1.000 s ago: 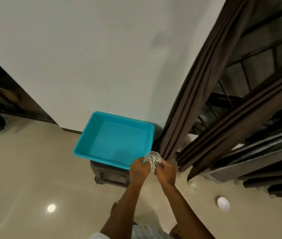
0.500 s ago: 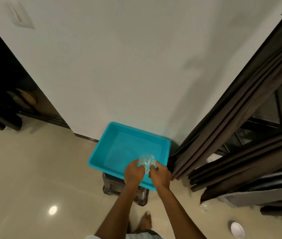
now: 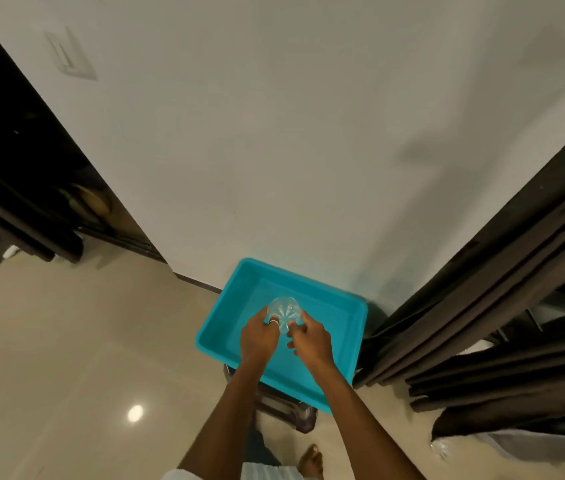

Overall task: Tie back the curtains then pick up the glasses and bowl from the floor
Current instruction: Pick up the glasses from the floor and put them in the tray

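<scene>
Clear glass (image 3: 284, 311), cut with a starburst pattern, sits between my two hands, tipped so that its round end faces up at me. My left hand (image 3: 258, 339) has its fingers curled round the glass's left side, with a pale ring on one finger pressed against it. My right hand (image 3: 312, 342) meets it from the other side, thumb and forefinger pinching the glass and the other fingers curled loosely below.

Directly beneath both hands is a turquoise plastic tub (image 3: 334, 308), and I hold the glass above its inside, nearer the far wall than the near rim. The tub rests on a dark low stool (image 3: 284, 407) that shows under my wrists.

Right of my right hand, just past the tub's corner, the dark brown curtains (image 3: 499, 306) hang gathered in thick folds down to the floor. Well below and to the right of my right forearm, a second glass (image 3: 442, 448) lies on the beige floor tiles (image 3: 49, 341) at the foot of the curtains. My bare foot (image 3: 310, 464) shows between my forearms, near the stool. Beyond my fingertips rises a plain white wall (image 3: 274, 133).
</scene>
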The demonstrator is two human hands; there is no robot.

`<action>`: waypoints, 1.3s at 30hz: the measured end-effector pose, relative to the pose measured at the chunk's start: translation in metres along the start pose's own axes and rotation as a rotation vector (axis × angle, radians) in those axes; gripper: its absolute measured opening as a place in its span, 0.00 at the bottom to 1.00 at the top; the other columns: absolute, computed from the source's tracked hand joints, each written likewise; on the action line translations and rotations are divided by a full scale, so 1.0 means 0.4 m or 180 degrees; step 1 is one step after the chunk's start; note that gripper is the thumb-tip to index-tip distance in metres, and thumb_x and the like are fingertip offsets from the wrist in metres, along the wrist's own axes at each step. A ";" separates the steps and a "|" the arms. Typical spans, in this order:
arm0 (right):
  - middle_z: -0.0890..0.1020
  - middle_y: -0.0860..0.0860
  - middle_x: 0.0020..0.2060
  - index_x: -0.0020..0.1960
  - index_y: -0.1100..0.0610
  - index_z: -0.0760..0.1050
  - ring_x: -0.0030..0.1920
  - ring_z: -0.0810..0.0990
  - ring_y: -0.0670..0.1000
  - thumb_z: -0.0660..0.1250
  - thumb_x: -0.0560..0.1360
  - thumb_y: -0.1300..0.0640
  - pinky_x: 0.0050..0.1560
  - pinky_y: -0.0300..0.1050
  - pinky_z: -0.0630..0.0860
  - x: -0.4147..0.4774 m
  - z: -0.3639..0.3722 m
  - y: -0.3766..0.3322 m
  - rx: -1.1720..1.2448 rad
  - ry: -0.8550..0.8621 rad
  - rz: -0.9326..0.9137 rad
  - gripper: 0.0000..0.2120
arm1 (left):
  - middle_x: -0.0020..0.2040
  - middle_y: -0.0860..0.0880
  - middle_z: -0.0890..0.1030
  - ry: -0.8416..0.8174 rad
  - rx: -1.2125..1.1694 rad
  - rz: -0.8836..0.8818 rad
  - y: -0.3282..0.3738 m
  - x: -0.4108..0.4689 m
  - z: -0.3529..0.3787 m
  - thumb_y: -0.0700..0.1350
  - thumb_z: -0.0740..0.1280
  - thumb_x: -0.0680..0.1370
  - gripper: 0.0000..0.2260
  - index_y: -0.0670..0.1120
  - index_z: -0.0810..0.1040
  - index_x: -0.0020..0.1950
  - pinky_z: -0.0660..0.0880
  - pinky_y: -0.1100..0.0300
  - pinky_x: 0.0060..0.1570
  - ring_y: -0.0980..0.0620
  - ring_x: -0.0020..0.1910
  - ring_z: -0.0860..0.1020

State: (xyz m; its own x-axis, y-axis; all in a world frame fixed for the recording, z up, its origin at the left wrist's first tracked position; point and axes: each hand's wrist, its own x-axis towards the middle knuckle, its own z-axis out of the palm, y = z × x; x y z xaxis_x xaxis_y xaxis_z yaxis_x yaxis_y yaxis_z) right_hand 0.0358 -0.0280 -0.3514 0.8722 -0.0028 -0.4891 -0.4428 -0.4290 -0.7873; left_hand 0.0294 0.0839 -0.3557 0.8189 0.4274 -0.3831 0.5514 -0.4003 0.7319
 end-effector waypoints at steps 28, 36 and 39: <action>0.84 0.58 0.57 0.78 0.49 0.66 0.45 0.83 0.52 0.63 0.78 0.63 0.46 0.47 0.79 0.563 0.363 -0.022 0.0770 -0.0211 0.1599 0.29 | 0.38 0.50 0.82 -0.1416 -0.0136 -0.0688 -0.250 0.708 0.013 0.41 0.61 0.82 0.10 0.57 0.75 0.57 0.76 0.62 0.35 0.54 0.34 0.78; 0.84 0.55 0.55 0.68 0.44 0.74 0.42 0.84 0.49 0.62 0.78 0.62 0.43 0.44 0.80 0.672 0.402 0.077 0.0817 -0.0178 0.1610 0.22 | 0.42 0.46 0.81 -0.1760 -0.0064 -0.0905 -0.304 0.815 0.107 0.42 0.59 0.84 0.12 0.56 0.73 0.64 0.75 0.60 0.38 0.53 0.37 0.77; 0.84 0.54 0.55 0.66 0.40 0.73 0.45 0.85 0.50 0.62 0.78 0.60 0.48 0.48 0.82 0.695 0.409 0.096 0.0785 -0.0216 0.1566 0.21 | 0.43 0.47 0.81 -0.1793 -0.0053 -0.0957 -0.320 0.835 0.128 0.41 0.58 0.84 0.15 0.55 0.73 0.69 0.76 0.59 0.39 0.52 0.38 0.78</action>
State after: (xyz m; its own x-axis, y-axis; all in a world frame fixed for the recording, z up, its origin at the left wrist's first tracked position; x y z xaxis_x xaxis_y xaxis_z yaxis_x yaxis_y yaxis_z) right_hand 0.2274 0.1027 -0.5791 0.5386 -0.0878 -0.8380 -0.8373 -0.1674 -0.5205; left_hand 0.2404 0.2366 -0.6062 0.5896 0.0255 -0.8073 0.7712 -0.3147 0.5533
